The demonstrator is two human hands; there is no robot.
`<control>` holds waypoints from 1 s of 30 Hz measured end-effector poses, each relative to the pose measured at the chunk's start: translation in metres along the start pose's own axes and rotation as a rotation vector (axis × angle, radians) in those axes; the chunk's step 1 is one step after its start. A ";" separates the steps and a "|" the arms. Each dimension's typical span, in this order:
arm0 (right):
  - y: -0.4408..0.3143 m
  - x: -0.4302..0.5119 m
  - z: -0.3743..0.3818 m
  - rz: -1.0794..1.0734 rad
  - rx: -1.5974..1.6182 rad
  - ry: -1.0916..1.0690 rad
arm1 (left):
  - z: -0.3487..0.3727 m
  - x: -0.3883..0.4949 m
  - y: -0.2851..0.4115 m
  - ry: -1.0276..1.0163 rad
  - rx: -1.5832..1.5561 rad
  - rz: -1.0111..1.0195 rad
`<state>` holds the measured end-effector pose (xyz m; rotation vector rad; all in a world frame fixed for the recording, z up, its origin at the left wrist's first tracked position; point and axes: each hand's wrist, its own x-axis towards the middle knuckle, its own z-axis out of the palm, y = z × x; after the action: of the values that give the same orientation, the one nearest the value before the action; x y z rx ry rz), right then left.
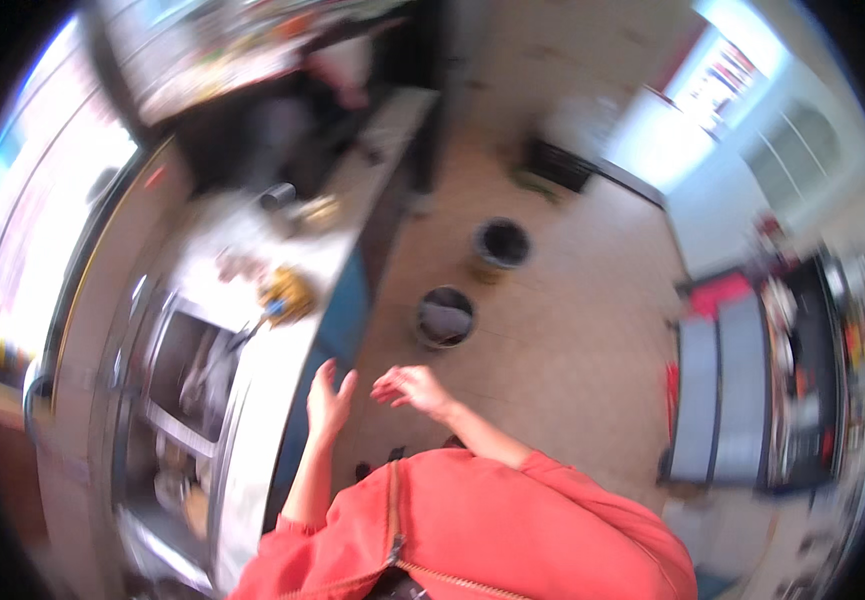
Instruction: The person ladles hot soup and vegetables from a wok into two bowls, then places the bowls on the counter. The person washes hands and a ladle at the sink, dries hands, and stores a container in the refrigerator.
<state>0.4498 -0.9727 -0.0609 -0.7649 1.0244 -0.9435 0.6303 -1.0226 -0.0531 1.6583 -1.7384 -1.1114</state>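
Note:
Both my hands are raised in front of my red zipped jacket (477, 517), a little apart from each other. My left hand (329, 401) hovers beside the counter's front edge, its fingers spread and holding nothing. To its right, my right hand (411, 391) is over the floor with loosely bent fingers and nothing in them. Nearest to them is the pale countertop (271, 390), where a blurred yellow item (287, 295) with a blue part lies near the sink. The double-basin metal sink (214, 450) holds several blurred dishes in its nearer basin.
Two round bins (445, 316) stand on the tiled floor (552, 337). A dark crate (561, 165) lies farther off. At the right is a grey-fronted drawer unit (717, 401) loaded with goods. A metal cup (279, 198) stands on the far counter. Motion blurs the view.

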 end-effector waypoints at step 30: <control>0.057 0.294 0.360 -0.055 -0.470 -0.503 | -0.279 -0.110 -0.213 1.223 -1.109 -0.255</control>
<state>0.8661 -1.1847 -0.0919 -1.3487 0.7816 -0.5091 0.9934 -0.9628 -0.0532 1.2616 -0.0553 -0.6185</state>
